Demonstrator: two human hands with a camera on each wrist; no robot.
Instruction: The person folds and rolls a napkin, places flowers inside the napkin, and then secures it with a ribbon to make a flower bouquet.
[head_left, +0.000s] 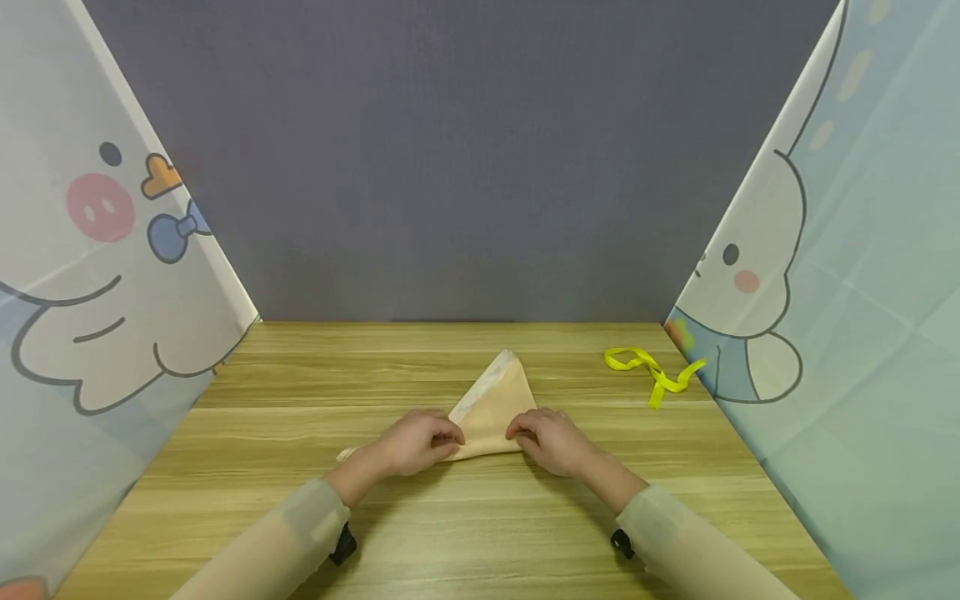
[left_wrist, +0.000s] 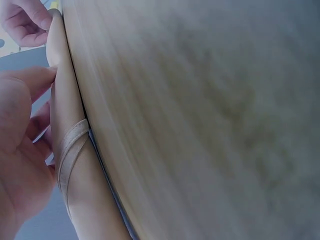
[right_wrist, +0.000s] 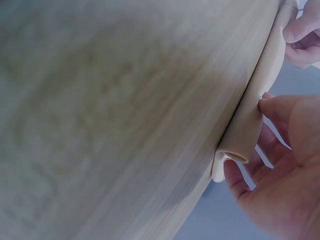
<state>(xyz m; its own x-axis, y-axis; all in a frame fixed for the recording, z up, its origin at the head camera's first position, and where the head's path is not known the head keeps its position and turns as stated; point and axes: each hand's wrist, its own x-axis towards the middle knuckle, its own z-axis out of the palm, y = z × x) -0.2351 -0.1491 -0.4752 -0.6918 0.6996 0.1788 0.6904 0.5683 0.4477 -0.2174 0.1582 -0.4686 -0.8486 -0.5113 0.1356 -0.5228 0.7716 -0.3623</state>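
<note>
A beige cloth (head_left: 495, 408) lies on the wooden table, its far part tapering to a point and a whitish strip running along its slanted left side. Its near edge is turned over into a thick roll, whose open end shows in the right wrist view on the rolled cloth (right_wrist: 242, 135). My left hand (head_left: 423, 440) pinches this near edge at the left, thumb on the roll. At the right end, my right hand (head_left: 551, 440) holds the same roll with curled fingers. A narrow tail of cloth reaches out left beyond my left wrist; my forearm hides part of it.
A loosely looped yellow ribbon (head_left: 656, 375) lies at the back right of the table (head_left: 480, 533). A dark grey panel (head_left: 465, 167) stands behind. Cartoon-printed sheets flank the table on the left (head_left: 97, 317) and right (head_left: 862, 375).
</note>
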